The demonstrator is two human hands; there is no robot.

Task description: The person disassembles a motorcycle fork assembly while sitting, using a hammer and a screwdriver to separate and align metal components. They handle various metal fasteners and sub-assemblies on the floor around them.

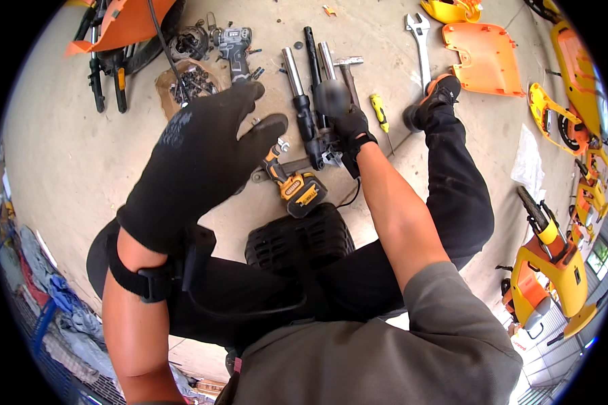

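My left hand (196,162), in a black glove, is raised close to the camera with its fingers spread and holds nothing. Beneath it lies a yellow and black cordless drill (297,189) on the concrete floor. My right hand (348,125), also gloved in black, reaches forward and is closed around a dark metal fork tube (304,115) that lies among two other chrome fork tubes (324,61). A hammer (348,67) lies just beyond my right hand.
A grey impact driver (235,44) and a pile of small parts (192,81) lie at the back left. A large wrench (420,40), a yellow screwdriver (380,111) and orange plastic panels (483,57) lie at the right. Yellow scooters (550,270) stand at the far right. My black shoe (432,98) is extended forward.
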